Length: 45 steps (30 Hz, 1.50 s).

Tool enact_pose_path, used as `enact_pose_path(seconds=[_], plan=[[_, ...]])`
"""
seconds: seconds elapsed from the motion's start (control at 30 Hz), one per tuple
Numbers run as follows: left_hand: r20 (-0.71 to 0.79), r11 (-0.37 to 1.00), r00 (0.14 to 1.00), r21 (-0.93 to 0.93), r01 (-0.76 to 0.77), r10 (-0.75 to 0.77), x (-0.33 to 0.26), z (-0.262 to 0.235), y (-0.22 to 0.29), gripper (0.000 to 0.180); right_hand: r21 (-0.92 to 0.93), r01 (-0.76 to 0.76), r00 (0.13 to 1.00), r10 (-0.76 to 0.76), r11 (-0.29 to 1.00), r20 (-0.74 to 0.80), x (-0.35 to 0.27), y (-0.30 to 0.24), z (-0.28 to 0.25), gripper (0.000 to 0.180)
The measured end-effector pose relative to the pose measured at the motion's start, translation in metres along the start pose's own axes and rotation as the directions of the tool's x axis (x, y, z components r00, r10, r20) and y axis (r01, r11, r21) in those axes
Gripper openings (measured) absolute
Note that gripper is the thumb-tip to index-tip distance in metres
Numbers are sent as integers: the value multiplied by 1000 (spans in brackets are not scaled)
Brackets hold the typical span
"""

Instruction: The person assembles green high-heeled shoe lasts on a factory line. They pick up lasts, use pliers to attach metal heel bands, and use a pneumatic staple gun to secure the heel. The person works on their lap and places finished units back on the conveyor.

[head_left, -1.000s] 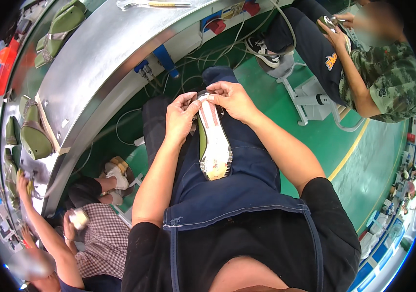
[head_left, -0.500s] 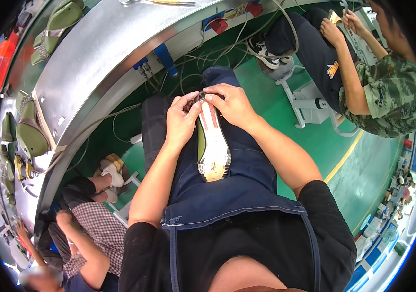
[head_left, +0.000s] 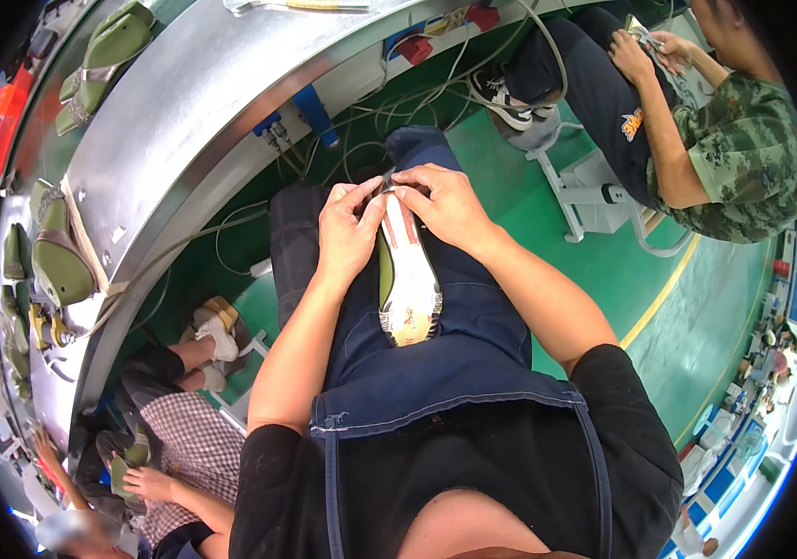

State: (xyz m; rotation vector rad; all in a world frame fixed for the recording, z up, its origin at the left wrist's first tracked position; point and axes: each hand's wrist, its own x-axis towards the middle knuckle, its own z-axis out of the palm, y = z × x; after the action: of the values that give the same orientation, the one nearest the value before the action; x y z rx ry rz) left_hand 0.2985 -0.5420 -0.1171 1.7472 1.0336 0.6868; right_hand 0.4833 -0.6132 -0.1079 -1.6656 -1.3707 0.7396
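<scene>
An unfinished shoe (head_left: pixel 410 279) lies bottom up along my lap, its pale underside showing and a strip of green along its left side. Its broad end, with a gathered edge, points toward me. At the narrow far end, my left hand (head_left: pixel 350 224) and my right hand (head_left: pixel 443 207) pinch the rim from either side, thumbs and forefingers nearly meeting. Between the fingertips is a small dark bit of the shoe's edge; the fingers partly hide it. Beneath the shoe is my dark blue apron (head_left: pixel 473 326).
Left of me curves a metal bench (head_left: pixel 161 121), with green shoes (head_left: pixel 65 256) along it and a yellow-handled tool (head_left: pixel 324 6) at the far end. Cables (head_left: pixel 370 112) hang below. Co-workers sit at right (head_left: pixel 734 158) and lower left (head_left: pixel 184 494).
My hands stay at the far end of the shoe, with barely any shift. The lower-left co-worker's hand has come down and now holds a green shoe. The right co-worker's hands have moved closer together.
</scene>
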Motion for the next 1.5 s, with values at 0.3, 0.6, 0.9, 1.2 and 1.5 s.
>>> enact_pose_path(seconds=[0.3, 0.6, 0.9, 1.2, 1.5], plan=[[1, 994, 994, -23, 108, -108, 10, -1, 2, 28, -8, -59, 997, 60, 998, 54, 7, -4, -5, 31], [20, 997, 997, -3, 74, -73, 13, -1, -2, 25, 163, -275, 956, 252, 947, 150, 18, 1, -4, 27], [84, 988, 987, -54, 144, -140, 17, -4, 0, 25, 305, -497, 864, 429, 812, 265, 28, -6, -3, 17], [-142, 980, 988, 193, -40, 68, -50, -48, -32, 40, 238, -440, 892, 392, 866, 222, 27, -4, -1, 21], [-242, 506, 579, 303, 808, -779, -338, -139, -161, 42, 185, -406, 908, 370, 895, 198, 24, -7, -5, 24]])
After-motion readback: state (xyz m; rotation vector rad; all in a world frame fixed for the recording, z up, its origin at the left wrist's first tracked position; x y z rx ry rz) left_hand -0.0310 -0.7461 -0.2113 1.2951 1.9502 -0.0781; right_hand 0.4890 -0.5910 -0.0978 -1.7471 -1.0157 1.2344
